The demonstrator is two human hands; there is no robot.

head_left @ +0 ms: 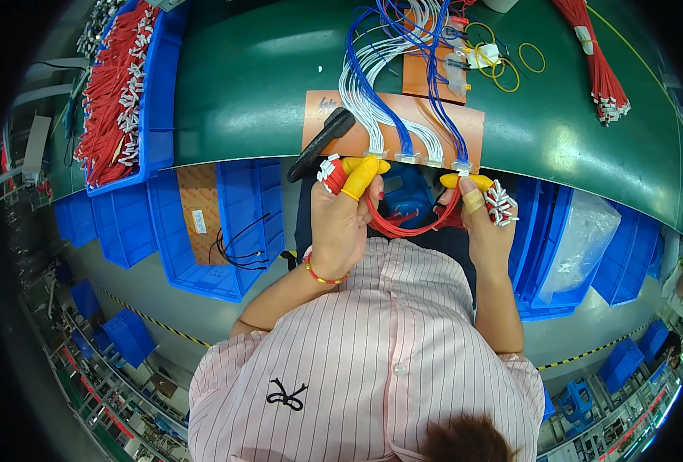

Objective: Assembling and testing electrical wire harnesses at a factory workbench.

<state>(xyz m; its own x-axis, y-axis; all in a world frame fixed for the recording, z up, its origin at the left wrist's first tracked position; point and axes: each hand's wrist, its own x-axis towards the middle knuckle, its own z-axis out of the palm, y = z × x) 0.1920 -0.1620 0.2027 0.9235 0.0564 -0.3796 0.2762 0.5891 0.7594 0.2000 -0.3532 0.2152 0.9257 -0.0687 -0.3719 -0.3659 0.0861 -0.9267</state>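
Nearest the lens, dark hair [468, 439] and a striped shirt [334, 346], on the body side of left hand [343, 231] and right hand [485, 231]. Just beyond both grips, a row of white connectors [407, 159] along the near edge of an orange board [472, 138], flat on the green table [249, 85]. Running away from the grips beyond that row, white wires [364, 92] and blue wires [388, 112]. Left end of the row nearer the left hand, right end nearer the right; cannot tell whether touching. Fingers together in both grips, partly sheathed in yellow finger cots [361, 177], each clamped on red wires [391, 229]. Between the hands, long axis side to side, sagging bodyward in a U; white terminals [500, 204] bunched outside each grip.
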